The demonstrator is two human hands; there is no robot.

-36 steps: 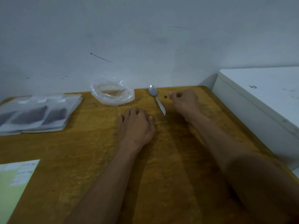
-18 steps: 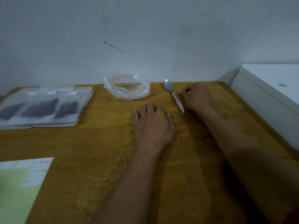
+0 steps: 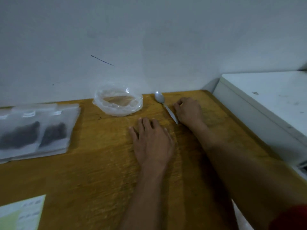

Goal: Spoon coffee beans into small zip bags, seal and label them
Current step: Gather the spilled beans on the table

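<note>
Seemingly empty, the curled right hand (image 3: 188, 110) lies just beside the spoon (image 3: 165, 106); left hand (image 3: 152, 141) flat.

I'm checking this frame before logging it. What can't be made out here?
Head view only:
- Label sheet: print blurred, cut by the left and bottom edges.
- Filled zip bags: count unclear, cut by the left edge.
- Right hand: curled fingers hide whether it pinches anything.
- Clear plastic bag: contents uncertain.

Dim room, pale wall (image 3: 149, 39) with a dark streak (image 3: 103, 61), wooden counter (image 3: 93, 171), white cabinet (image 3: 269, 103) just right of it.
</note>
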